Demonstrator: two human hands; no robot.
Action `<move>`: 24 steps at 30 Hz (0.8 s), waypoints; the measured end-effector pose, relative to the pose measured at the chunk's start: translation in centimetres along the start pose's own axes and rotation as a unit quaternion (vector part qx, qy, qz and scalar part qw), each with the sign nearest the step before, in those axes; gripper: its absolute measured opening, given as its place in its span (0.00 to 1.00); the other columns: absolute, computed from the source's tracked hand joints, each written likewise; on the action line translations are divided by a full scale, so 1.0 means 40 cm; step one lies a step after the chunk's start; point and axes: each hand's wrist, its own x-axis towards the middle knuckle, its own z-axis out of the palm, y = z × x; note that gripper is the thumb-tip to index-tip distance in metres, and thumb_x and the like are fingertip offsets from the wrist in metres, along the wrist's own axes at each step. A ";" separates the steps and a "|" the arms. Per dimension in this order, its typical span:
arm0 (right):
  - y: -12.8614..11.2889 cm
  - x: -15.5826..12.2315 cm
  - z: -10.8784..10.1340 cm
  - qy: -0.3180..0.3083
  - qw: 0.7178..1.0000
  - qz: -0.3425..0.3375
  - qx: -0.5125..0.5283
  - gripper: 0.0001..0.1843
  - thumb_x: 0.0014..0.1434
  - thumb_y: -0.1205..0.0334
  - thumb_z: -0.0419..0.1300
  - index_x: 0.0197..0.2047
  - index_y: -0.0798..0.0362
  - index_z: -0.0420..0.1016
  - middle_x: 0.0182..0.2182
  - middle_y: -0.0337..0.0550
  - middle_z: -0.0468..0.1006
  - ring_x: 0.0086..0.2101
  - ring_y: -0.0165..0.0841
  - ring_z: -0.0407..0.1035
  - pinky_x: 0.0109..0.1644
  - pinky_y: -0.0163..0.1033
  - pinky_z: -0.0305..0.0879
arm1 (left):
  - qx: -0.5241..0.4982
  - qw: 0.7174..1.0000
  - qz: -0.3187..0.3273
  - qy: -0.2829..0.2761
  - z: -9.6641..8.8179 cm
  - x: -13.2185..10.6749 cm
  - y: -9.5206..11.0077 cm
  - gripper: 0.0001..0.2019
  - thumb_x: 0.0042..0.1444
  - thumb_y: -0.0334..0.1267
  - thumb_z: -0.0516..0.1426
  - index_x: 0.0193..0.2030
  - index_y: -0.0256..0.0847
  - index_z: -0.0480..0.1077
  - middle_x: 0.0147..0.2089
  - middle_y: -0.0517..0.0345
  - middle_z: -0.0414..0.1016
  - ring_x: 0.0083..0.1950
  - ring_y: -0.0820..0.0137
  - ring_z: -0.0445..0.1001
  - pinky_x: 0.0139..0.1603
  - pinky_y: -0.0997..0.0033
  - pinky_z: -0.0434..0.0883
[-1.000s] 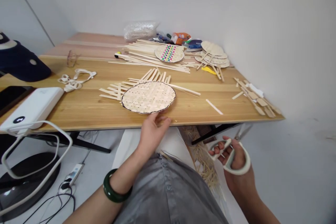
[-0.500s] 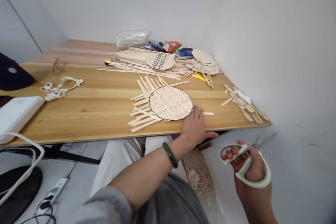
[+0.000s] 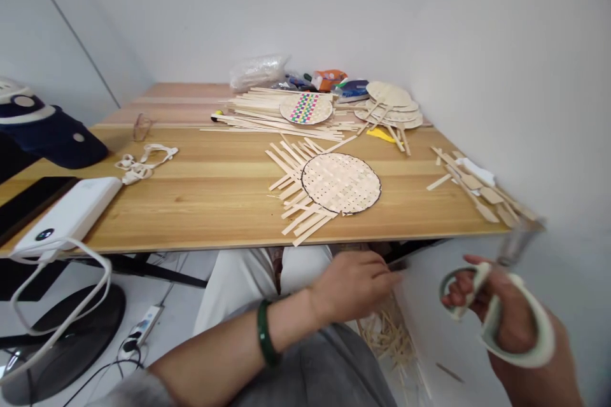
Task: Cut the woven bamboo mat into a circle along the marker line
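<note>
A round woven bamboo piece with a dark outline lies on the table, loose strip ends fanning out on its left side. My left hand, with a green bangle on its wrist, hangs off the table's front edge above my lap. Its fingers are loosely bent and no object shows in them. On the right, past the table edge, my right hand is closed around the pale handles of a pair of scissors. The scissor blades are blurred and point up and away.
Bamboo strips, a coloured woven disc and finished fans lie at the back. Flat wooden handles sit at the right edge. A power bank and cap stand left. Scraps lie below the table.
My left hand has come off the woven piece and down past the table edge. A short strip right of the piece is gone from the tabletop. The scissors stay in my right hand.
</note>
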 end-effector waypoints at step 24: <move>-0.041 -0.001 0.097 -0.480 0.849 0.148 -0.165 0.22 0.58 0.44 0.64 0.45 0.54 0.77 0.28 0.40 0.70 0.27 0.30 0.67 0.33 0.39 0.73 | 0.114 0.970 -0.135 0.168 -0.258 -0.334 -0.080 0.21 0.58 0.27 0.59 0.58 0.46 0.73 0.58 0.50 0.79 0.62 0.58 0.74 0.65 0.51 0.69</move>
